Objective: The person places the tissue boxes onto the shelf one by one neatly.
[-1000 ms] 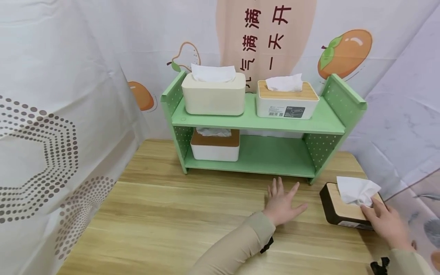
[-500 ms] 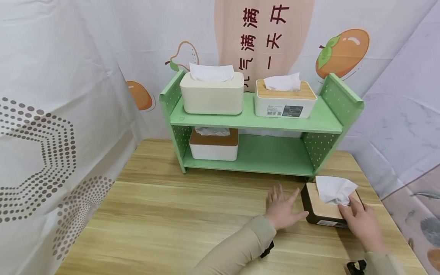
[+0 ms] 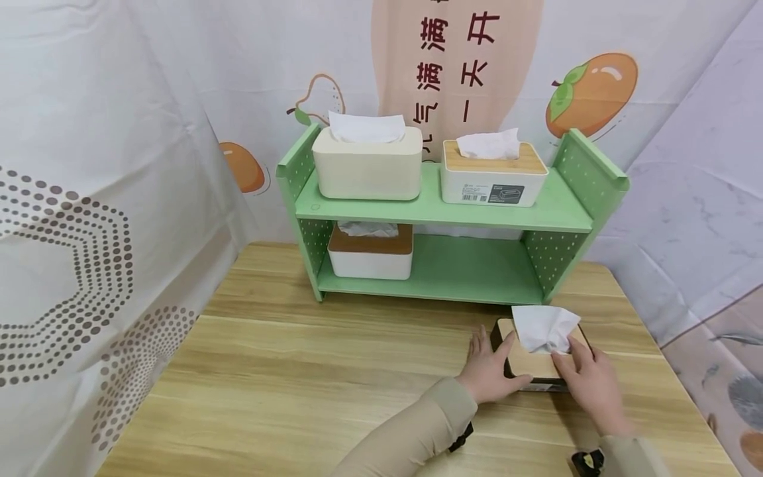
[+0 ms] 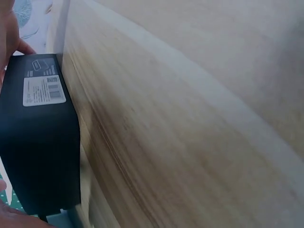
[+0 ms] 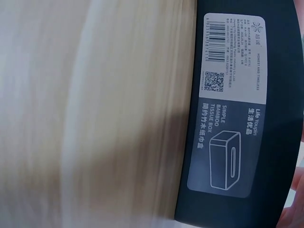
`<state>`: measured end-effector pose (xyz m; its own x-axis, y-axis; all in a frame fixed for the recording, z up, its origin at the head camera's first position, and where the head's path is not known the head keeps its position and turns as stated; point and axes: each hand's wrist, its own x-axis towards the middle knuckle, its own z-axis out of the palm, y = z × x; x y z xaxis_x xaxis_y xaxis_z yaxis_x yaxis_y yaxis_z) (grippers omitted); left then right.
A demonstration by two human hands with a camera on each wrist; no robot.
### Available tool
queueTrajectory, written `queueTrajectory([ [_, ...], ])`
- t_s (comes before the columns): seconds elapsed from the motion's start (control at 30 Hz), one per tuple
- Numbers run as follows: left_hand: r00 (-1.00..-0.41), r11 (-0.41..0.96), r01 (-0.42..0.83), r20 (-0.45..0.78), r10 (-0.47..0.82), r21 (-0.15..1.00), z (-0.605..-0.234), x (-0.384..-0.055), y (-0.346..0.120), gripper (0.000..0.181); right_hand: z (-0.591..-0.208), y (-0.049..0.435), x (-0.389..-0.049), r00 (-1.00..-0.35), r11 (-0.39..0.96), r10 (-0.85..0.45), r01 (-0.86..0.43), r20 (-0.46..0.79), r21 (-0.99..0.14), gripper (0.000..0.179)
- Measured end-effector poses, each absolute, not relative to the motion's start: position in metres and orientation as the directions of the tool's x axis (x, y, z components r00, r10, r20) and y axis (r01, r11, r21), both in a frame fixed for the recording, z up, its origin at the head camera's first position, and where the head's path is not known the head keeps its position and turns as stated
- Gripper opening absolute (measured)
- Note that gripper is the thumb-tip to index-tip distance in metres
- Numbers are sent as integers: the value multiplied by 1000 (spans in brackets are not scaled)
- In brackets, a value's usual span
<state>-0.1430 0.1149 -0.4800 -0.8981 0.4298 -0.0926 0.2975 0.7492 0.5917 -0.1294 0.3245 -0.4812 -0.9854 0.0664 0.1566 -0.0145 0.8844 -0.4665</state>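
Observation:
A black tissue box (image 3: 530, 366) with a pale wood lid lies on the table before the shelf's right half. White tissue (image 3: 541, 328) sticks up from its slot. My right hand (image 3: 596, 387) holds the box at its right end, thumb on the lid. At the left end is my left hand (image 3: 487, 371), fingers straight and spread, index finger overlapping the lid's edge and thumb near the front. The left wrist view shows the box's dark end (image 4: 42, 152) close by. In the right wrist view its labelled long side (image 5: 280, 71) faces the camera.
A green two-tier shelf (image 3: 477, 265) stands behind. On its top tier are a cream tissue box (image 3: 369, 172) and a white one (image 3: 471, 182) with a wood lid. A white box (image 3: 369, 264) with a brown lid sits lower left. Printed curtains (image 3: 119, 132) surround the wooden table (image 3: 268, 384).
The black tissue box has slid left along the table with my right hand, reaching my left hand. My left hand has stayed nearly in place.

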Motion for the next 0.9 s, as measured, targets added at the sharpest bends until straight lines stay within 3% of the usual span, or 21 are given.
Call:
queueTrajectory([
  [0.23, -900, 726, 261, -111, 421, 636, -485, -142, 114, 86, -483, 308, -130, -983, 874, 65, -26, 169, -486, 57],
  [0.67, -906, 721, 228, -128, 403, 654, -492, -143, 111, 90, -482, 299, -128, -991, 852, 103, 46, 81, -521, 64],
  [0.9, -908, 722, 221, -131, 398, 656, -495, -142, 110, 90, -482, 312, -127, -998, 763, 58, 48, -6, -644, 70],
])
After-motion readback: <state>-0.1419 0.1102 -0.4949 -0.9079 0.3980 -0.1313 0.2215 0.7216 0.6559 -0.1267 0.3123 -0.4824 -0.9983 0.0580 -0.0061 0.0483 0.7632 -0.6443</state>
